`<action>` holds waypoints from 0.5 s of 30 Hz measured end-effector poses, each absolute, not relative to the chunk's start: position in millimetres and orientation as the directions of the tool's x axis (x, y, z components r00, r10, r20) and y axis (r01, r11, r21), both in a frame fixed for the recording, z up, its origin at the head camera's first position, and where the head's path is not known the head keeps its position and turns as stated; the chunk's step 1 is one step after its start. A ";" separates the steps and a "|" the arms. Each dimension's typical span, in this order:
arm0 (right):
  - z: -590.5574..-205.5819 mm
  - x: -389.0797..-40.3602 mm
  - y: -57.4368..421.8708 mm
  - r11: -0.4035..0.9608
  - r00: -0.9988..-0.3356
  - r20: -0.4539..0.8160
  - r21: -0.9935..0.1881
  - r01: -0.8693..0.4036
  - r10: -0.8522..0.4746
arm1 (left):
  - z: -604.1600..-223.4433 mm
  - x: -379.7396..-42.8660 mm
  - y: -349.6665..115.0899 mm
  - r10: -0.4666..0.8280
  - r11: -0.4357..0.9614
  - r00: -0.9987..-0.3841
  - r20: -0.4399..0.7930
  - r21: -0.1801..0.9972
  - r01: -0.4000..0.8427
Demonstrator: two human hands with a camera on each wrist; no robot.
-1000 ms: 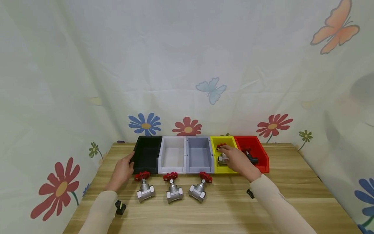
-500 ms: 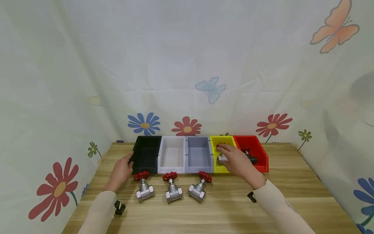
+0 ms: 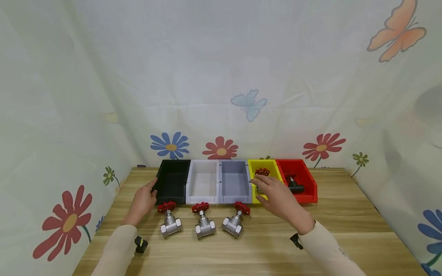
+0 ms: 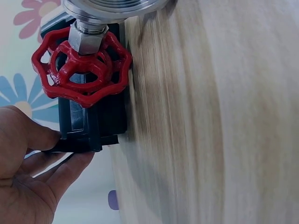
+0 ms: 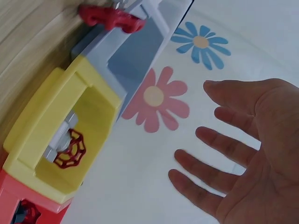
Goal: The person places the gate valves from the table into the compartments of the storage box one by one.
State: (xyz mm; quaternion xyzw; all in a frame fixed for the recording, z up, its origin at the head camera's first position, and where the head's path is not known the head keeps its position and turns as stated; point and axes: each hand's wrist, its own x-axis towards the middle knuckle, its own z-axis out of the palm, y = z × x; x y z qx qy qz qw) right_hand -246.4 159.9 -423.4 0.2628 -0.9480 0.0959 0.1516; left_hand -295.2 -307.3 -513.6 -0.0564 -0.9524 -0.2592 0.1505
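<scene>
My left hand (image 3: 142,201) grips the side wall of the black bin (image 3: 172,200) at the left end of the row. In the left wrist view, thumb and fingers (image 4: 70,172) pinch that wall from both sides. My right hand (image 3: 281,197) hovers over the front of the yellow bin (image 3: 254,164), fingers spread and nothing in them. Inside the yellow bin lies a metal gate valve (image 5: 60,140) with a red handwheel (image 3: 262,171); the hand hides most of its body in the head view.
White (image 3: 203,200), grey (image 3: 235,199) and red (image 3: 310,197) bins complete the row. A black valve (image 3: 295,187) lies in the red one. Three red-wheeled gate valves, left (image 3: 170,226), middle (image 3: 205,228) and right (image 3: 233,226), lie on the wooden table before the bins.
My right hand has let go of the valve in the yellow bin and drawn back toward me, its fingers opening. The left hand has stayed on the black bin.
</scene>
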 end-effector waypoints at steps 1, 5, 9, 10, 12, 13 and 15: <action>-423.2 -244.8 158.4 0.846 -0.818 0.339 -0.104 -0.523 -0.464 | -513.8 -295.3 -307.6 0.030 0.860 -0.948 0.317 0.476 0.186; -423.2 -239.2 153.3 0.848 -0.820 0.355 -0.121 -0.516 -0.449 | -514.3 -295.9 -308.1 0.028 0.859 -0.951 0.309 0.478 0.181; -423.8 -234.5 147.8 0.850 -0.829 0.357 -0.148 -0.505 -0.431 | -514.5 -296.7 -307.7 0.022 0.858 -0.951 0.308 0.482 0.176; -424.5 -233.7 146.3 0.855 -0.836 0.351 -0.152 -0.495 -0.422 | -514.6 -296.8 -307.6 0.022 0.858 -0.951 0.310 0.482 0.177; -426.2 -232.1 143.3 0.864 -0.848 0.341 -0.158 -0.478 -0.406 | -514.6 -296.7 -307.4 0.024 0.859 -0.949 0.314 0.480 0.181; -427.3 -231.6 141.8 0.868 -0.853 0.336 -0.160 -0.470 -0.400 | -514.6 -296.7 -307.4 0.025 0.859 -0.948 0.317 0.479 0.183; -429.7 -230.6 139.1 0.875 -0.863 0.322 -0.162 -0.456 -0.390 | -514.5 -296.3 -307.4 0.028 0.858 -0.945 0.325 0.477 0.189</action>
